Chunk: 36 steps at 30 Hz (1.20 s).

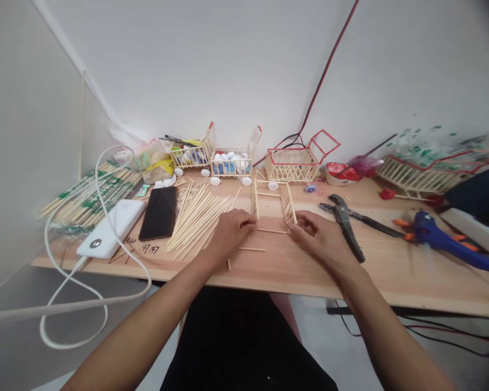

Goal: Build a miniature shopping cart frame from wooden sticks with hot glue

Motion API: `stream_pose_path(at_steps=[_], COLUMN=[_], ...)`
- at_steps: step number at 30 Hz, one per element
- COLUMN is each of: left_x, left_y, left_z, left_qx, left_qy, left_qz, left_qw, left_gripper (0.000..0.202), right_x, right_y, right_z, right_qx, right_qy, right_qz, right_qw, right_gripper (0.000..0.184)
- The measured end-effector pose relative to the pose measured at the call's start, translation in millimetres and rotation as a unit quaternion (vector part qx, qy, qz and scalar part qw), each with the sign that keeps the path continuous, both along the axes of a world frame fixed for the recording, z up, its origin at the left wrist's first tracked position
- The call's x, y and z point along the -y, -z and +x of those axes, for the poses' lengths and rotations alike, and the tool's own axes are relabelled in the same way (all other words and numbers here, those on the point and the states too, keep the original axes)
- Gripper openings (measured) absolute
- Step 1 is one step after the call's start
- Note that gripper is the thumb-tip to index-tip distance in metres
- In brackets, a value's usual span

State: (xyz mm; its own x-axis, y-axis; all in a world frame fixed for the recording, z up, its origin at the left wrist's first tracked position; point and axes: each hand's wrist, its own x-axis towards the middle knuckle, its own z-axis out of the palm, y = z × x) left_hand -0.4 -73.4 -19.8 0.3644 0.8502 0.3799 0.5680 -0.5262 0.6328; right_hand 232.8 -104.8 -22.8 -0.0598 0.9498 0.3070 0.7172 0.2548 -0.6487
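A small frame of thin wooden sticks (288, 203) stands on the table between my hands, with two upright slatted sides joined by cross sticks. My left hand (230, 233) pinches its near left corner, the fingertips partly hiding the joint. At the near right corner, the thumb and fingers of my right hand (318, 236) close on the slatted side. A loose stick (252, 249) lies just in front of my left hand, and a short stick (229, 265) is close to the table edge. Beside my left hand spreads a pile of loose sticks (198, 217).
Stick-built carts (231, 163) line the wall, one with a red-rimmed basket (292, 163). To the left are a phone (158, 213), a white power bank (111, 228) with a cable, and bagged sticks (93, 195). Cutting pliers (348, 228) and a blue glue gun (452, 241) lie right.
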Motion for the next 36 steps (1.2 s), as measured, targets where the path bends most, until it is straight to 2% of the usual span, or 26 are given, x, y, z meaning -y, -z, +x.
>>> stream_pose_path(at_steps=[3,16,23,36], left_x=[0.4,-2.0,-3.2,-3.1], left_y=[-0.7,2.0,3.3,2.6], left_z=[0.2,-0.7,-1.9,-0.5], left_qx=[0.003,-0.004,0.004,-0.016], left_qy=[0.000,0.000,0.000,-0.009], left_qz=[-0.006,0.011,0.012,0.019], left_qw=[1.000,1.000,1.000,1.000], left_gripper=[0.011,0.011,0.010,0.009], right_x=[0.8,1.2,-1.1,-2.1], right_y=[0.1,-4.5,0.2,-2.2], right_z=[-1.1,-3.9,-3.7,-3.1], right_qx=[-0.016,-0.017,-0.036,-0.023], right_qy=[0.007,0.012,0.007,-0.003], right_qz=[-0.021,-0.028,-0.016,-0.004], right_qw=[1.000,0.999,0.999,1.000], right_gripper=[0.034,0.030,0.029,0.025])
